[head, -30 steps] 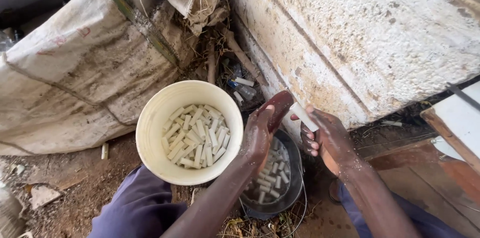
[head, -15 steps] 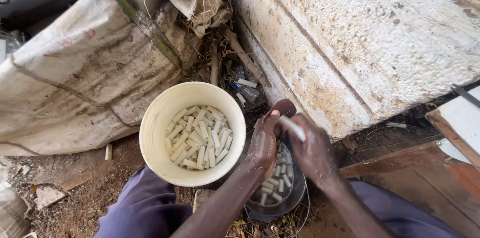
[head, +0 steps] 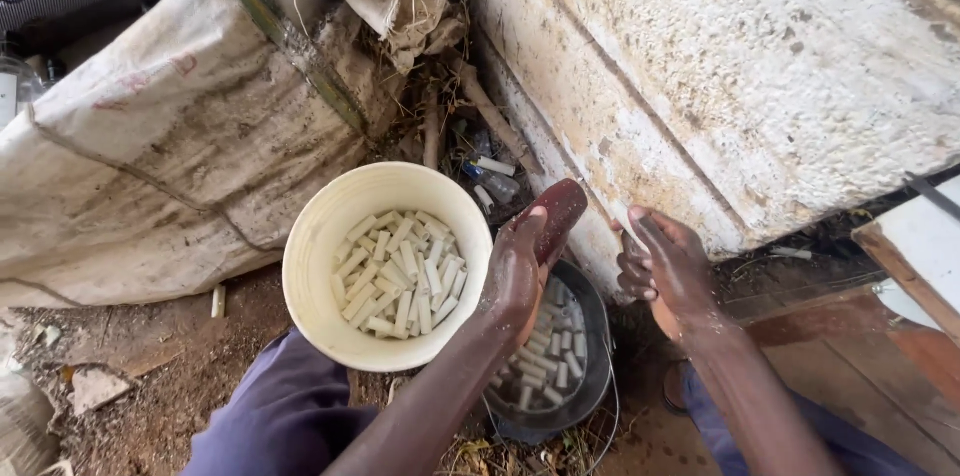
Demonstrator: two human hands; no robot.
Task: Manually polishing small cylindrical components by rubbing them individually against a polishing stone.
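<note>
White sticks (head: 398,274) fill the bottom of a cream bucket (head: 312,236) on the dirt ground, beside a grimy sack (head: 170,136). Just right of its rim, the left hand (head: 515,271) is curled around a dark reddish block (head: 556,214) above a dark pan (head: 596,376) with more sticks. Further right, near the rough wall (head: 760,66), the right hand (head: 665,266) has its fingers bent; what it holds cannot be told.
</note>
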